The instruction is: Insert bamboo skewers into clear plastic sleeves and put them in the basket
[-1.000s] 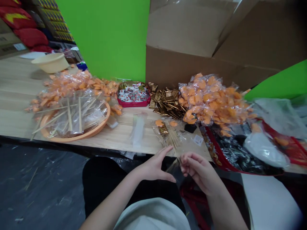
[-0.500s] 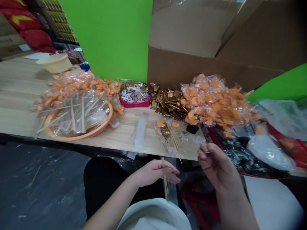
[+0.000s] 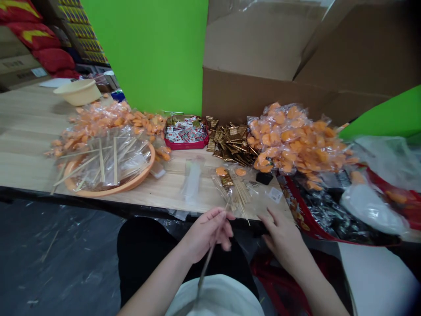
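Observation:
Over my lap, my left hand [image 3: 210, 230] is closed on a bundle of thin wooden sticks [image 3: 206, 265], which slants down toward my body and is blurred. My right hand [image 3: 281, 232] is at the table's front edge, fingers apart, with nothing visible in it. Between and beyond the hands, more thin sticks [image 3: 241, 195] lie on the table in clear plastic, with a gold packet [image 3: 226, 179] and orange pieces at their far end. A small black object [image 3: 264, 177] and a clear bag with a white label [image 3: 275, 194] lie near my right hand.
An orange basin [image 3: 149, 169] of bagged sticks stands left. Flat clear bags [image 3: 192, 180] lie mid-table. Behind are a red tin [image 3: 186, 145] of small packets, gold packets [image 3: 235, 142] and bagged orange pieces [image 3: 296, 136]. A red-edged tray [image 3: 329, 235] is at the right.
My left hand has turned and its fingers have closed round the sticks, which now slant. My right hand has moved down and left, and its pinched fingers have spread.

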Available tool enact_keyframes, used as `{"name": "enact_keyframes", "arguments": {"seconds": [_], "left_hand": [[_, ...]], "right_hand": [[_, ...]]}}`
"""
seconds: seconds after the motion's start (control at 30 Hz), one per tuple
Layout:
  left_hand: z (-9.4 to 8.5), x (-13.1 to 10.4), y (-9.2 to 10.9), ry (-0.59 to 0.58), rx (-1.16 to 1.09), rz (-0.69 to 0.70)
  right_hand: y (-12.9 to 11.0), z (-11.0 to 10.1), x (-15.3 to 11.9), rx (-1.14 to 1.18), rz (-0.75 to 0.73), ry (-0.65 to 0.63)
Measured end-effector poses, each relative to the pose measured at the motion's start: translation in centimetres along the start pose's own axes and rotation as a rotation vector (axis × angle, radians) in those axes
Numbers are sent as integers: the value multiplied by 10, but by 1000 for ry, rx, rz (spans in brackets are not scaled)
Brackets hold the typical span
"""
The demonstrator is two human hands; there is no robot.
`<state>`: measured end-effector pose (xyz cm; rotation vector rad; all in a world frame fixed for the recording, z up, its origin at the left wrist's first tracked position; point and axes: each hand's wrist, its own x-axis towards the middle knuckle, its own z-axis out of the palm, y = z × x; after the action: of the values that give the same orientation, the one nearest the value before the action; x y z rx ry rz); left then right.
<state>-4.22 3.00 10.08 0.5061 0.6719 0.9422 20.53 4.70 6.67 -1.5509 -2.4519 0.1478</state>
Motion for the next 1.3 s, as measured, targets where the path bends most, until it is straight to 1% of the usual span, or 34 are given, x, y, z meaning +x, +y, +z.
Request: {"name": "enact_keyframes", "arguments": {"seconds": [0.03,0.1,0.17,0.2,0.23,0.3,0.33,0.4,0.47,0.57,0.63,0.73,0.83,0.93,1.1,1.2,1.23,1.3], "left_hand": [[2,-1,0,45,26,12],[5,-2,1,129,58,35],[8,-3,2,187,76,59],[9,-4,2,203,86,70],[10,-4,2,212,95,79],[13,-6,2,212,114,80],[14,-7,1,206,125,73],[14,-8,0,191,152,64],[14,-9,-1,178,184,56],[10,-7,2,175,265,57],[7,-5,5,174,363,111],[3,-4,9,143,535,234],[2,-5,9,107,594,273],[2,-5,7,122,537,269],[1,0,3,171,344,240],[0,1,2,176,291,222],[0,1,3,170,275,212],[2,0,5,153,251,182]], "right_hand": [[-8,-5,5,55,-21,-10],[-24,-13,13,181,19,-4],[-40,-16,18,356,103,70],[-47,-16,20,486,144,102],[-53,-16,22,651,176,104],[-65,-14,28,986,264,59],[-70,-13,32,1112,312,49],[-78,-12,40,1243,378,77],[-84,-11,46,1267,381,120],[-89,-10,52,1277,308,155],[-90,-10,52,1304,278,157],[-91,-11,52,1372,283,128],[-92,-12,54,1397,272,87],[-93,-13,58,1400,270,61],[-95,-11,59,1475,277,21],[-94,-9,57,1451,268,55],[-92,-8,56,1417,241,72],[-89,-8,55,1317,137,97]]}}
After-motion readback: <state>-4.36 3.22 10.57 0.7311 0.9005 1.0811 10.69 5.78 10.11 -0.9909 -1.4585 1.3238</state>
